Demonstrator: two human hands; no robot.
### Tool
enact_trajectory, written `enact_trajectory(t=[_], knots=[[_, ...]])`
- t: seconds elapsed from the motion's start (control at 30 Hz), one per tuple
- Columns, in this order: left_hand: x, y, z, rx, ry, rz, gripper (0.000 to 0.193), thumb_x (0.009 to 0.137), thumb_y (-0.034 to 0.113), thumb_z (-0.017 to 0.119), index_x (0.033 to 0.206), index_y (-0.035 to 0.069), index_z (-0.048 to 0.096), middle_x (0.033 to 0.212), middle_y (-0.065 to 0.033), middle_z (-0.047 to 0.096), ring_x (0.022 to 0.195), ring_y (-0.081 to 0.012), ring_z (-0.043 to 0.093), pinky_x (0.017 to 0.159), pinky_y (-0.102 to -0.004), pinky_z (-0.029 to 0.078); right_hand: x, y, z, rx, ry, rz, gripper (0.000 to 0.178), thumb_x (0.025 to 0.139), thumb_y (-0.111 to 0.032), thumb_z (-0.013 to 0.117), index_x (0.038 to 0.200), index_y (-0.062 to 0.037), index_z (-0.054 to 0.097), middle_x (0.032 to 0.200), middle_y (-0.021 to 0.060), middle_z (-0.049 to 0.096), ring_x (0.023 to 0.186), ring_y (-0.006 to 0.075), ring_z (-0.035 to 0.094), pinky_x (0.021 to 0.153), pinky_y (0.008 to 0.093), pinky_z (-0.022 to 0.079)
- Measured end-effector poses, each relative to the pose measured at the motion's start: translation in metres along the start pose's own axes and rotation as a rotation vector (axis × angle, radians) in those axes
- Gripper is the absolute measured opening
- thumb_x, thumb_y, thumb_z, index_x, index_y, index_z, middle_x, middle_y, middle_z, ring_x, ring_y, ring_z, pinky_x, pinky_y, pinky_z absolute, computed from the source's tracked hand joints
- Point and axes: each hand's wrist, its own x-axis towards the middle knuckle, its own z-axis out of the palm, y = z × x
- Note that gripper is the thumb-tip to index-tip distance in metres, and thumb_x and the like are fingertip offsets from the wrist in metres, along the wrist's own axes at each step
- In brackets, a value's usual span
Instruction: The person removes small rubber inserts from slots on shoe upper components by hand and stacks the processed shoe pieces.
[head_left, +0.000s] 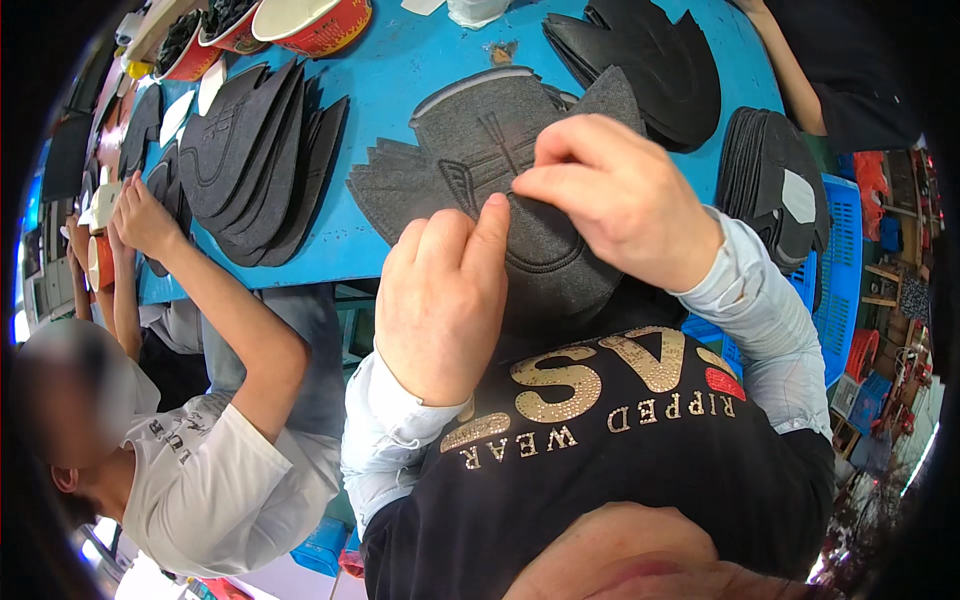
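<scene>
A dark grey fabric shoe upper [470, 120] with stitched curved lines lies in front of me, on top of more grey pieces that fan out at its left side. My right hand [620, 195] pinches it near the middle with thumb and index finger. Close beside that pinch, my left hand [445, 300] grips the same upper, its index fingertip pressed on the fabric and the other fingers curled. Whatever thread or scrap may sit between the fingertips is too small to make out.
Stacks of grey uppers lie left [245, 150], far right [650, 60] and right [765, 180] on the blue table [380, 95]. Red bowls [310, 28] stand at the back left. A blue crate [843, 270] is at right. Co-workers sit left [220, 470] and far right [860, 70].
</scene>
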Motion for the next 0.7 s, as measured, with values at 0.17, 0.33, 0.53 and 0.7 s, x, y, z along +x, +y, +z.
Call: enact_trajectory(t=[0.17,0.33,0.53,0.7], knots=[[0.002,0.0,0.001,0.023,-0.011,0.001,0.04,0.073,0.001,0.066,0.113,0.002,0.067,0.08,-0.0073,0.048,0.069,-0.0241,0.053,0.061,-0.036,0.046,0.0,-0.013,0.007,-0.144,-0.052,-0.072,0.008,0.077,-0.013,0.064,0.081,-0.0058,0.064,0.086,0.0049,0.055,0.081,0.022,0.058,0.065,0.0325,0.051],[0.003,0.006,0.0,0.053,-0.016,-0.01,0.04,0.073,0.0,0.065,0.114,0.0,0.065,0.08,-0.0084,0.049,0.071,-0.0251,0.054,0.063,-0.0369,0.047,0.007,-0.016,-0.004,-0.216,-0.275,-0.099,0.025,0.075,-0.012,0.065,0.098,-0.0031,0.067,0.095,0.0051,0.059,0.083,0.0207,0.058,0.067,0.0319,0.05],[-0.004,0.004,-0.005,-0.077,0.108,-0.06,0.025,0.084,-0.007,0.065,0.109,-0.002,0.066,0.087,-0.0131,0.06,0.078,-0.0274,0.061,0.07,-0.0348,0.049,-0.006,-0.009,-0.01,-0.01,0.129,0.027,0.02,0.082,-0.008,0.067,0.102,-0.0015,0.067,0.093,0.0073,0.061,0.088,0.0269,0.063,0.07,0.0344,0.053],[-0.021,0.005,-0.017,-0.872,0.224,-0.424,0.015,0.095,-0.004,0.059,0.108,-0.002,0.065,0.098,-0.0093,0.065,0.083,-0.0175,0.063,0.072,-0.0279,0.05,-0.025,-0.016,-0.038,0.99,0.119,0.75,0.023,0.101,-0.018,0.06,0.117,-0.0018,0.062,0.098,-0.001,0.06,0.093,0.0109,0.059,0.081,0.0266,0.048]])
